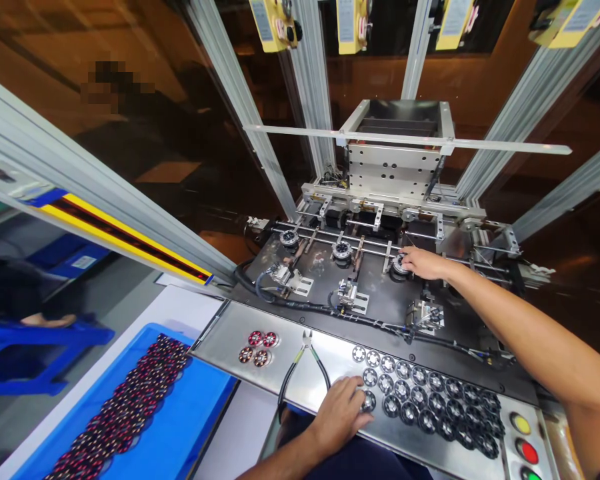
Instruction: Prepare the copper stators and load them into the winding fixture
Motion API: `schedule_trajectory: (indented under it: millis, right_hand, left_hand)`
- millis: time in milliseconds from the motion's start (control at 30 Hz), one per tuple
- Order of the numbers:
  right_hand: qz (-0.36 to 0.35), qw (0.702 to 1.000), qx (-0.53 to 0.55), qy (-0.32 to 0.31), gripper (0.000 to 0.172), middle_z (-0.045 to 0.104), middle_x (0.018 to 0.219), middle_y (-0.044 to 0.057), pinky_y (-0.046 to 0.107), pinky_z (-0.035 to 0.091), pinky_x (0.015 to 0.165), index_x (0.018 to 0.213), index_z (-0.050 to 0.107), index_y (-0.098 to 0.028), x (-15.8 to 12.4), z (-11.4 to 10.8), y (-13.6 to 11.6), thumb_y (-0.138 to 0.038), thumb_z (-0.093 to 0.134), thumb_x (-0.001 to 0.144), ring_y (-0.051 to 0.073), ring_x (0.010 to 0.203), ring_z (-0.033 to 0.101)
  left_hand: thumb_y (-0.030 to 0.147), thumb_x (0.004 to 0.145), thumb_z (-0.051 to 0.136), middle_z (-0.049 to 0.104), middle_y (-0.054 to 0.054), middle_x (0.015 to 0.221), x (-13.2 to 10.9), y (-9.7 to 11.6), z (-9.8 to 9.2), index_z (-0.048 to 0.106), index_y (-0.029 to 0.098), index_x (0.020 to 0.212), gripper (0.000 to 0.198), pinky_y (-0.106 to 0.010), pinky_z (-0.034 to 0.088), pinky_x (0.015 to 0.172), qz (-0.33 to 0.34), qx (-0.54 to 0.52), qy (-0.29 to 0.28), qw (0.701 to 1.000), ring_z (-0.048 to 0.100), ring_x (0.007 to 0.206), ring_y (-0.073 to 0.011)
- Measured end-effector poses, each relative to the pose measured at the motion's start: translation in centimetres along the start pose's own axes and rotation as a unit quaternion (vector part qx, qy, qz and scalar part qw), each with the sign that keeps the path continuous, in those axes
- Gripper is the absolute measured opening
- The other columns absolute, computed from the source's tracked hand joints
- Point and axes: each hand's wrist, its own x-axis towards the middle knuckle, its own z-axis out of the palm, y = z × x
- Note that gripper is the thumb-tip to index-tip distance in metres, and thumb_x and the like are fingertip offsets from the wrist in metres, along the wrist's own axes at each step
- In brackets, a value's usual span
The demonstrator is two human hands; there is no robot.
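**A:** Biggest first, go.

**B:** Winding machine (395,173) at 12 o'clock, with three spindles across its black deck. The steel bench (230,337) sits in front of it. A blue tray (195,413) at 7 o'clock is packed with wound stators (125,407).

**A:** Why that layout?

**B:** My read is that copper-wound parts are kept left and bare cores (430,393) sit in rows at 5 o'clock. That gives each hand its own stock without crossing over.

**A:** Right hand?

**B:** The right hand (423,263) is at 1 o'clock, arm at full stretch because the right-most spindle sits far back. The seated core (399,265) is at the fingertips, at 9 o'clock from the palm. The fingers are nearly closed round its rim, touching it, and it looks like a pinch.

**A:** Left?

**B:** The left hand (340,410) is at 6 o'clock, palm down at the near-left end of the bare rows. The end core (369,400) shows at 3 o'clock from the knuckles, under curled fingers. They're touching it, but I cannot tell whether it's gripped or just covered.

**A:** Small stuff?

**B:** Four loose stators (258,348) lie at 10 o'clock from the left hand, well apart from it. The cutters (307,340) lie between them and the hand with the handles toward the person, probably parked for a quick grab. The buttons (520,423) are at 4 o'clock, at the bench's right end.
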Motion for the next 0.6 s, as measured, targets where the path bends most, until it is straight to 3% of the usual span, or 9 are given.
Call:
schedule_trajectory:
  millis: [200,367,433,500,600]
  right_hand:
    - [-0.007,0.999,-0.025,0.019,0.025,0.063,0.128,0.009,0.047,0.051,0.101,0.115,0.066,-0.018,0.2,0.2,-0.1,-0.035,0.061,0.098,0.023,0.115,0.061]
    - [-0.009,0.992,-0.058,0.108,0.028,0.055,0.143,0.012,0.053,0.041,0.112,0.123,0.065,-0.019,-2.7,0.4,-1.3,-0.028,0.059,0.097,0.027,0.134,0.050]
    - [-0.020,0.990,-0.071,0.120,0.042,0.047,0.153,0.011,0.053,0.036,0.117,0.133,0.061,-0.020,-4.2,0.6,-1.6,-0.010,0.055,0.092,0.029,0.145,0.037]
    - [-0.033,0.990,-0.081,0.111,0.067,0.044,0.156,0.006,0.052,0.036,0.118,0.139,0.058,-0.023,-5.4,0.9,-1.8,0.005,0.048,0.079,0.028,0.150,0.028]
    - [-0.039,0.990,-0.092,0.097,0.085,0.044,0.155,0.001,0.052,0.038,0.117,0.141,0.056,-0.027,-6.1,1.3,-1.7,0.010,0.043,0.065,0.027,0.149,0.031]
  left_hand:
    - [0.026,0.080,0.076,0.072,-0.012,0.105,0.1,0.3,0.0,0.060,0.018,0.092,0.021,-0.045,0.061,0.083,-0.004,-0.019,0.034,0.999,0.072,0.092,-0.0281]
    - [0.021,0.080,0.073,0.074,-0.010,0.100,0.1,0.6,-1.8,0.060,0.019,0.098,0.023,-0.038,0.062,0.085,0.008,-0.068,0.038,0.997,0.073,0.095,-0.0257]
    - [0.020,0.080,0.072,0.075,-0.009,0.100,-0.3,0.8,-3.2,0.059,0.019,0.103,0.027,-0.033,0.061,0.085,0.002,-0.089,0.039,0.995,0.074,0.095,-0.0232]
    - [0.020,0.082,0.070,0.074,-0.009,0.102,-0.7,0.9,-4.9,0.058,0.019,0.108,0.029,-0.029,0.061,0.083,-0.017,-0.116,0.044,0.992,0.073,0.093,-0.0207]
    - [0.021,0.088,0.064,0.073,-0.011,0.109,-0.9,1.1,-8.5,0.060,0.019,0.114,0.026,-0.026,0.059,0.083,-0.064,-0.185,0.060,0.979,0.072,0.095,-0.0191]
